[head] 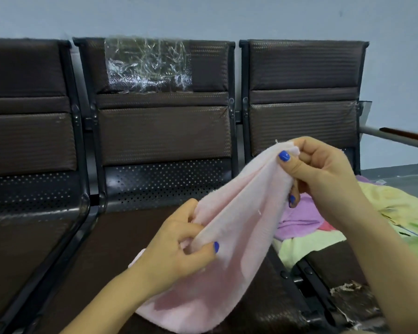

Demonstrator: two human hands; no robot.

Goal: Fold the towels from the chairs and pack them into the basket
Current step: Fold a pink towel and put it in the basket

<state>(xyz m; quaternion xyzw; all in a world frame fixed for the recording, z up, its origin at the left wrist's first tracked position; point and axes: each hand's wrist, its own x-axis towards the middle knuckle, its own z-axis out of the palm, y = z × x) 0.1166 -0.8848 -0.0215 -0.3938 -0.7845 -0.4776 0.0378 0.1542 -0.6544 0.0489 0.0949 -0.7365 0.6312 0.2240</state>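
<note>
A row of dark brown padded chairs [164, 131] with black perforated metal frames stands against a pale blue-grey wall, crinkled clear plastic [149, 63] taped to the middle backrest. Above the middle seat a pale pink towel [229, 237] hangs in the air, held up between both hands, its lower end sagging towards the seat. The right hand [323, 172] pinches an upper corner between thumb and curled fingers; the left hand [179, 247] has its grip closed on a bunched edge lower down. The cloth looks light, soft and fleecy, quite limp, so it should drape and slump wherever unsupported; it is probably best taken by the corners and pulled taut before folding. On the right-hand seat lies a loose heap of other towels [307, 225]: lilac, yellow, light green, a bit of red-pink. No basket is in view.
</note>
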